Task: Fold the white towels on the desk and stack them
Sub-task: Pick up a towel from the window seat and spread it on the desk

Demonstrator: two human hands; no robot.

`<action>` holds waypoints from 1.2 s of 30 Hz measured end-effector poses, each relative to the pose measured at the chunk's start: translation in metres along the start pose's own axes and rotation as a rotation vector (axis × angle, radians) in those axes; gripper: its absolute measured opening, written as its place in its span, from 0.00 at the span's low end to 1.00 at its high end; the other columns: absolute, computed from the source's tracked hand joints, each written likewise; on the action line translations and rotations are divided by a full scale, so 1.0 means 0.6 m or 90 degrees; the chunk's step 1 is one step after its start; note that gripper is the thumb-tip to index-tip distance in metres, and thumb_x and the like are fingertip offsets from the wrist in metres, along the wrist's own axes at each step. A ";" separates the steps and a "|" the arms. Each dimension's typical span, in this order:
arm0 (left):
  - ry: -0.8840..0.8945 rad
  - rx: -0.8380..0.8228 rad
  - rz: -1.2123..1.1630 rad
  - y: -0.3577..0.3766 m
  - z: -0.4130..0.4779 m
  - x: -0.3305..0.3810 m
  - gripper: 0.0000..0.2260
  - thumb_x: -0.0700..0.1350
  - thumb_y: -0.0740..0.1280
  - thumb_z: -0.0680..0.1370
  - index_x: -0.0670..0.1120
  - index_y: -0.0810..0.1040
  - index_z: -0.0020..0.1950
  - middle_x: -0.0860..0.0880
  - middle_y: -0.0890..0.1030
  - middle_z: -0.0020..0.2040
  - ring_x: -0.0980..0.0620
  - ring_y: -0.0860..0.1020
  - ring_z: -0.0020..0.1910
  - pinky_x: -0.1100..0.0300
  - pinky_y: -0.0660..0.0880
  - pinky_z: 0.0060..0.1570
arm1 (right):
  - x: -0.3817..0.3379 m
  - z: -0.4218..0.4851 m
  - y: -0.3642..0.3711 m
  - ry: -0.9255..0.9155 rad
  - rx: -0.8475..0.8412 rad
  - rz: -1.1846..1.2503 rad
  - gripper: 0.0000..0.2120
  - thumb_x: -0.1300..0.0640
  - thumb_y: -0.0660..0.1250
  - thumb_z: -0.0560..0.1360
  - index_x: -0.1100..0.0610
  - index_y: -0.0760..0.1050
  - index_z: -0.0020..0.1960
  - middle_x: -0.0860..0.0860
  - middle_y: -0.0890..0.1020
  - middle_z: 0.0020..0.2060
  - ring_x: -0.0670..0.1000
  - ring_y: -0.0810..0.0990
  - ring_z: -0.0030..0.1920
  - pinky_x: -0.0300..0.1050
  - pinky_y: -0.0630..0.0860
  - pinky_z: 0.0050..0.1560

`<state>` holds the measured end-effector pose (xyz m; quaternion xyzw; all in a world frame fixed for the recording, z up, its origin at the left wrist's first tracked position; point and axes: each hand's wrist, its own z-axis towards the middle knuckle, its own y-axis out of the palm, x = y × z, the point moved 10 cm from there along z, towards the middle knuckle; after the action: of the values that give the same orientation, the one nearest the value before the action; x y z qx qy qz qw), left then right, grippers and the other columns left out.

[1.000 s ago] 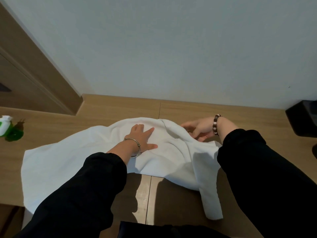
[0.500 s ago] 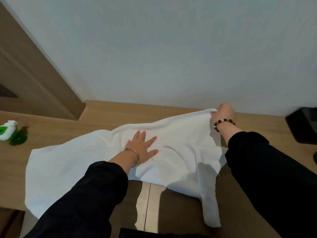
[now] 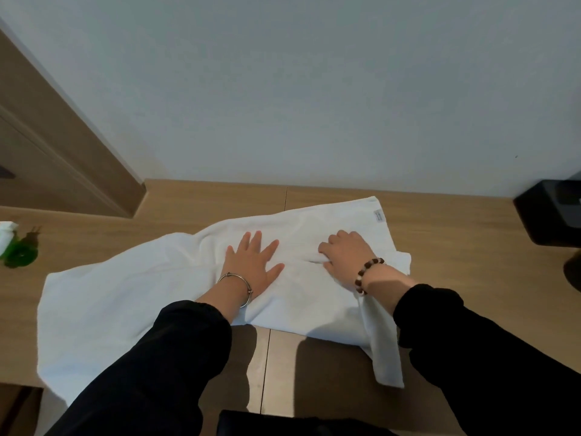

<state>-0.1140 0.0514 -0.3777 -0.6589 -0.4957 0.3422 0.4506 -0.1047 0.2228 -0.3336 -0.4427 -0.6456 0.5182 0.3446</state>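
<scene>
On the light wooden desk (image 3: 456, 234), a white rectangular cloth towel (image 3: 141, 297) lies spread and rumpled, its far right corner bearing a small label (image 3: 379, 215). Left hand (image 3: 253, 262), with a thin metal bangle (image 3: 239, 283) at the wrist, presses flat on the towel's middle, fingers straight and splayed. Right hand (image 3: 345, 251), with a brown-and-white beaded bracelet (image 3: 367, 273), has its fingers curled, gripping a fold of the towel. A green bottle (image 3: 19, 254) stands at far left, apart from the towel.
</scene>
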 end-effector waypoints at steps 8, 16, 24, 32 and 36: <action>0.082 0.146 0.056 -0.055 -0.035 0.046 0.18 0.56 0.52 0.79 0.51 0.68 0.65 0.50 0.68 0.67 0.48 0.60 0.71 0.44 0.54 0.67 | 0.035 -0.008 0.025 0.140 -0.038 -0.042 0.24 0.61 0.59 0.74 0.56 0.62 0.70 0.55 0.63 0.71 0.56 0.64 0.68 0.53 0.62 0.67; 0.005 0.159 0.140 -0.106 -0.053 0.053 0.23 0.59 0.52 0.78 0.50 0.65 0.70 0.47 0.68 0.68 0.45 0.60 0.72 0.35 0.52 0.67 | 0.128 -0.067 0.041 0.463 -0.184 -0.096 0.19 0.50 0.57 0.75 0.54 0.66 0.65 0.55 0.73 0.60 0.56 0.70 0.61 0.55 0.63 0.61; -0.094 0.051 0.000 -0.032 -0.066 0.011 0.23 0.58 0.49 0.80 0.52 0.57 0.74 0.47 0.68 0.69 0.45 0.67 0.66 0.39 0.57 0.66 | 0.017 -0.035 0.007 0.192 0.070 0.280 0.18 0.59 0.53 0.79 0.56 0.67 0.68 0.57 0.76 0.60 0.57 0.73 0.61 0.48 0.68 0.59; 0.024 -0.075 -0.414 -0.048 -0.062 0.013 0.19 0.51 0.58 0.80 0.52 0.68 0.71 0.49 0.72 0.69 0.49 0.70 0.67 0.61 0.64 0.64 | 0.022 -0.017 -0.004 0.311 -0.095 -0.046 0.15 0.53 0.51 0.78 0.54 0.76 0.45 0.49 0.77 0.37 0.55 0.78 0.44 0.55 0.62 0.59; -0.022 0.135 -0.375 -0.095 -0.093 -0.051 0.15 0.44 0.60 0.79 0.50 0.77 0.64 0.49 0.75 0.66 0.51 0.68 0.68 0.61 0.60 0.65 | -0.012 0.015 -0.028 0.265 -0.082 -0.069 0.10 0.55 0.56 0.75 0.54 0.71 0.54 0.50 0.79 0.44 0.55 0.77 0.48 0.53 0.63 0.58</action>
<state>-0.0919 0.0137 -0.3041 -0.4305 -0.6341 0.2580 0.5882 -0.1140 0.2115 -0.3193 -0.5258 -0.6150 0.3542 0.4689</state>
